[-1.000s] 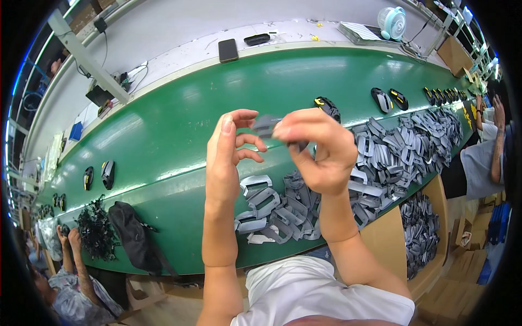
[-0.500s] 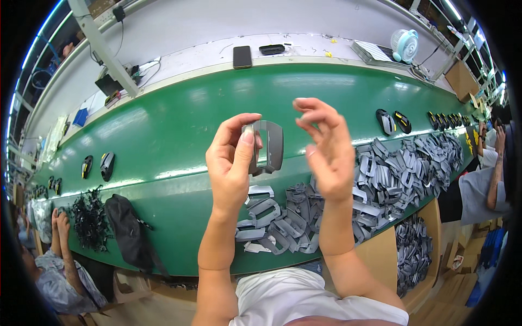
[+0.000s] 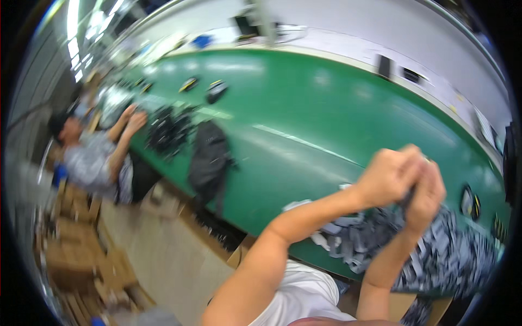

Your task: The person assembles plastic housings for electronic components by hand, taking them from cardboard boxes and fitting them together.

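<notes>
Glossy green workbench (image 3: pixel 293 103) is strewn with loose grey plastic frames (image 3: pixel 448 258); mostly hidden dark grey piece (image 3: pixel 407 200) is gripped between curled left hand (image 3: pixel 389 173) and curled right hand (image 3: pixel 427 193)

Left of the parts (image 3: pixel 451 261) lies a bag (image 3: pixel 209 149).

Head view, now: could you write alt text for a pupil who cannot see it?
A person's left hand and right hand meet above a green table, fingers bent together, anything between them too blurred to identify. Near them lies a heap of grey parts; further left are a dark bag, a tangled black pile and another person.
</notes>
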Motion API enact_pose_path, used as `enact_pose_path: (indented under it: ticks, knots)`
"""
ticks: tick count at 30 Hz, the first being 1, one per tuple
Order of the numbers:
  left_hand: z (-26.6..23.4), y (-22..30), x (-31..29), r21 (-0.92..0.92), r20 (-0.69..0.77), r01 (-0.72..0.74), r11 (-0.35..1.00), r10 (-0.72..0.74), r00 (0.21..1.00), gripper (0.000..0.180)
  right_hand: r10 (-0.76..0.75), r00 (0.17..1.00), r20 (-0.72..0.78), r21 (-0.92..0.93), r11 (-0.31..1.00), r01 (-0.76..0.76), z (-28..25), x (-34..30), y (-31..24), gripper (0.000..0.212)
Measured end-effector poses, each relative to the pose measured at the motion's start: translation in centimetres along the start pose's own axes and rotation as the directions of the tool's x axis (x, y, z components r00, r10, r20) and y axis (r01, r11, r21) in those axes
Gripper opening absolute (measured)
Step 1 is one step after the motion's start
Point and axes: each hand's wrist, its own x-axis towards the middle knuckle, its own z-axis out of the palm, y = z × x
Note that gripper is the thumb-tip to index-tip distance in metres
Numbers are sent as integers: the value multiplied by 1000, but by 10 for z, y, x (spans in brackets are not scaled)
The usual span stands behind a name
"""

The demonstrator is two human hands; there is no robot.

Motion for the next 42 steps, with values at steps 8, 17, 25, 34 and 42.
enact_pose_path:
  ticks: [8, 17, 25, 34, 42]
  knots:
    - [-8, 28, -13, -67, -52, -186, 980, 183, 982, 17, 130, 989, -67, 99, 987, -123, -4, -19, -5, 30]
    - [-19, 29, -14, -435, 142, -103, 894, 182, 973, 18, -168, 984, -65, 381, 907, 180, 4, -28, -5, 37]
    - [-28, 9, -12, 542, -14, -363, 758, 441, 898, 14, -17, 999, -38, -29, 999, 16, 22, -8, 2, 22]
    - [-3, 8, -6, -238, -68, 147, 960, -167, 984, 33, 78, 996, -37, 237, 969, -67, 16, 0, -8, 34]
    - [-6, 6, -8, -177, -60, 119, 977, -131, 990, 35, -21, 998, -65, 69, 997, 25, 20, 0, -6, 27]
